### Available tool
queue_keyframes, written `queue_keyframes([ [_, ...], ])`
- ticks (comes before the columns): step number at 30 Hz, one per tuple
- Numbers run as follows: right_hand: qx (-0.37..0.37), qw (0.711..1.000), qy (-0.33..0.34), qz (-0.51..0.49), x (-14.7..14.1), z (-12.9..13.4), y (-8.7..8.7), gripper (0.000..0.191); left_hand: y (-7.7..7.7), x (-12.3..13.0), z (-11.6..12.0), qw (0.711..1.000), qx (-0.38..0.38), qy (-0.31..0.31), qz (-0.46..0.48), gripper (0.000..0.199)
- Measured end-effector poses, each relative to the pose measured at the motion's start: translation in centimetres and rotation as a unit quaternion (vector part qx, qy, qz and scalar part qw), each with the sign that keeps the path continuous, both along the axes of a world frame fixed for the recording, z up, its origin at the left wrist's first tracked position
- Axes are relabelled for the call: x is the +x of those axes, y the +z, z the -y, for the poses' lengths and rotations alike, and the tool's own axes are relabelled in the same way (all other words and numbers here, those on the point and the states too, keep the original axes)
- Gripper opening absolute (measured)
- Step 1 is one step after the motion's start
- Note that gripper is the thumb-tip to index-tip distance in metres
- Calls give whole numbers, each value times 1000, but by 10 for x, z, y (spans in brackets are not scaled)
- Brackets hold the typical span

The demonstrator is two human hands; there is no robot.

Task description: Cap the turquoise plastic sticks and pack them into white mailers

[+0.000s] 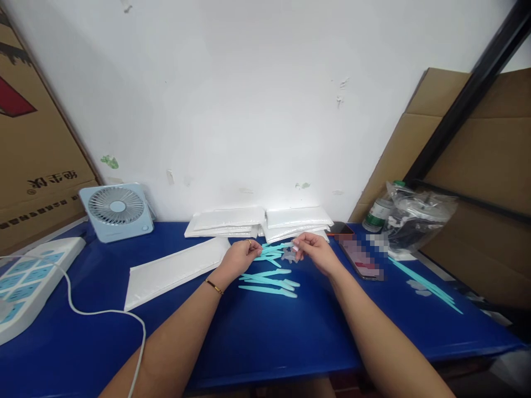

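Observation:
Several slim turquoise sticks [265, 289] with pale ends lie in the middle of the blue table, just below my hands. My left hand [241, 257] is pinched on the left end of a turquoise stick at the pile's upper part. My right hand [312, 250] has its fingertips together at the stick's other end, around a small whitish piece. Small translucent caps [289, 255] lie between the hands, partly hidden by the right fingers. A long white padded sleeve [174, 271] is left of my left hand.
Stacked white sleeves [226, 220] stand along the wall. A blue fan [118, 213] and a power strip [35, 276] are at the left, with a white cable over the table. Right are a phone [357, 257], a bottle [378, 214], a plastic bag [421, 221] and more turquoise sticks [427, 284].

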State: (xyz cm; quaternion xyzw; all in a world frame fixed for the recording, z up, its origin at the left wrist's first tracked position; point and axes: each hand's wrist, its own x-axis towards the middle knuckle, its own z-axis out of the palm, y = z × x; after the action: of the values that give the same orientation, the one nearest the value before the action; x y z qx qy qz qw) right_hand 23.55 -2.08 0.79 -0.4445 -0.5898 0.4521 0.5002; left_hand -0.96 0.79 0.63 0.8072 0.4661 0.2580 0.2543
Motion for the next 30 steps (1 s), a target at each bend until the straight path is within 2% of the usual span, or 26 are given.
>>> queue_keyframes([
  [6,15,999,-41,-14,7,-1,3,31,-1,0,-1,1000,-8,7,10,25],
  [13,-21,999,26,22,-2,3,2,32,2,0,2,1000,-12,-20,10,23],
  [16,-26,993,42,105,3,3,1,32,7,-2,8,997,-53,-60,-6,23],
  [19,24,968,-4,249,11,-1,-6,27,10,-1,16,989,-76,-110,-61,21],
  [21,66,939,-30,337,14,-4,-13,17,10,0,18,988,-44,-111,-101,19],
  [24,96,908,-27,407,14,-6,-18,9,5,2,14,986,51,-57,-147,16],
  [27,88,909,-16,407,13,-5,-17,9,-2,3,7,973,122,-25,-195,15],
  [30,65,926,-4,372,13,-3,-12,19,-5,4,2,963,148,-25,-223,16],
])
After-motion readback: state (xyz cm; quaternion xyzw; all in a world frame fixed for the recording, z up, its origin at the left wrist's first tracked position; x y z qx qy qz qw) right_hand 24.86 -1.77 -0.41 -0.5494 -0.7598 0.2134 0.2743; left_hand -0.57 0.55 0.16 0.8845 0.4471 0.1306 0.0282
